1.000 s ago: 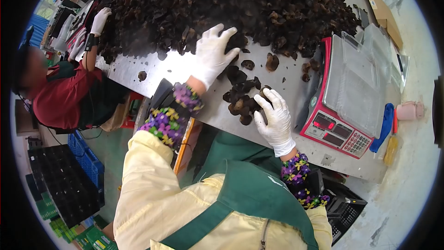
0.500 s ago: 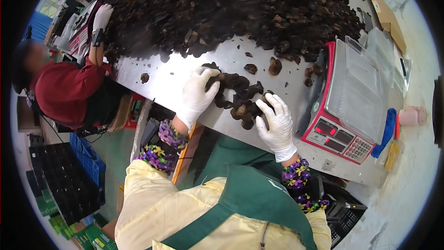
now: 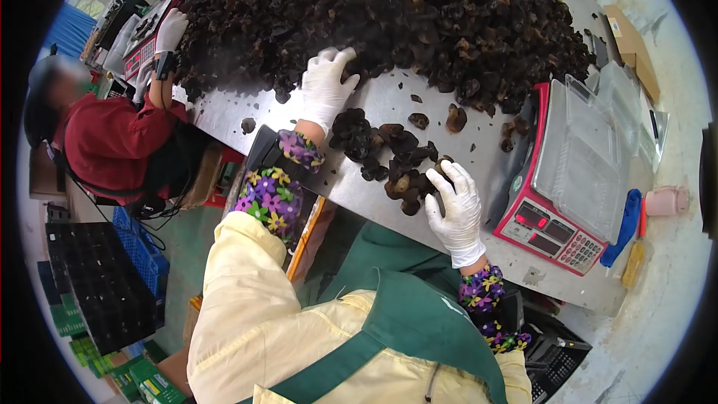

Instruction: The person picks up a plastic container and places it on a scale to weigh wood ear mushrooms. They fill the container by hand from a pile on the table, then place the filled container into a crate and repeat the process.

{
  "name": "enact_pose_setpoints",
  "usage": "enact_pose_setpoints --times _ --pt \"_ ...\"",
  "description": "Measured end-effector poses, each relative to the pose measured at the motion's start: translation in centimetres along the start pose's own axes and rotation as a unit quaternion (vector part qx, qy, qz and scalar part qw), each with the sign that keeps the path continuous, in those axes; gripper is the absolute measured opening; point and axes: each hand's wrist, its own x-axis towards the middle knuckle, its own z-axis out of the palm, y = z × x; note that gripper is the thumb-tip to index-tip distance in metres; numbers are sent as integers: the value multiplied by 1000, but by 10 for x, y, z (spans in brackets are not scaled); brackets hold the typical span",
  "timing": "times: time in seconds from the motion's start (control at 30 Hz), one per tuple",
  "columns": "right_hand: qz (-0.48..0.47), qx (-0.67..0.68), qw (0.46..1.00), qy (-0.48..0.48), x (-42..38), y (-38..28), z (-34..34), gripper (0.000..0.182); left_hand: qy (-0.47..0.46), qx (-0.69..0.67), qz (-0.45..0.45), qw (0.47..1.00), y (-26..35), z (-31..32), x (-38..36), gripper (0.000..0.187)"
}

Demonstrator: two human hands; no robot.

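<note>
A great heap of dark wood ear mushrooms (image 3: 389, 15) covers the far side of the metal table (image 3: 359, 198). My left hand (image 3: 327, 90), in a white glove, reaches to the heap's near edge with fingers stretched and thumb apart. Closer to me lies a small row of wood ear pieces (image 3: 404, 153). At its right end is my gloved right hand (image 3: 458, 217), fingers curved and spread, fingertips right at the last brown pieces. Single wood ear pieces (image 3: 455, 118) lie scattered between the row and the heap.
A red digital scale (image 3: 550, 232) with a clear plastic tray (image 3: 580, 157) stands on the right. Beside it are a blue cloth (image 3: 622, 228) and a yellow brush (image 3: 634, 262). At left, a person in a red top (image 3: 112, 142) works at another scale (image 3: 146, 45).
My left hand has left the small row and moved up to the big heap, uncovering dark pieces at the row's left end. My right hand stays beside the row.
</note>
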Motion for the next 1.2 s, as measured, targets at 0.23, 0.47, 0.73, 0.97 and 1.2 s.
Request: enact_pose_setpoints --times 0.23,0.47,0.73,0.97,1.2 --pt "8 -2 1000 -7 1 -2 -1 46 -122 -209 50 969 40 -36 -55 15" --pt "-2 -9 1000 -10 0 -1 0 46 -8 -169 0 986 55 -65 -103 23" --pt "1 -10 1000 -6 0 -1 0 46 29 -50 -85 995 -23 -23 -45 13" --pt "0 -13 1000 -11 1 -1 0 46 -38 21 -79 996 -27 -19 -30 19" --pt "5 2 1000 -16 -4 -2 -3 47 128 -63 -170 975 -29 -88 -96 9"
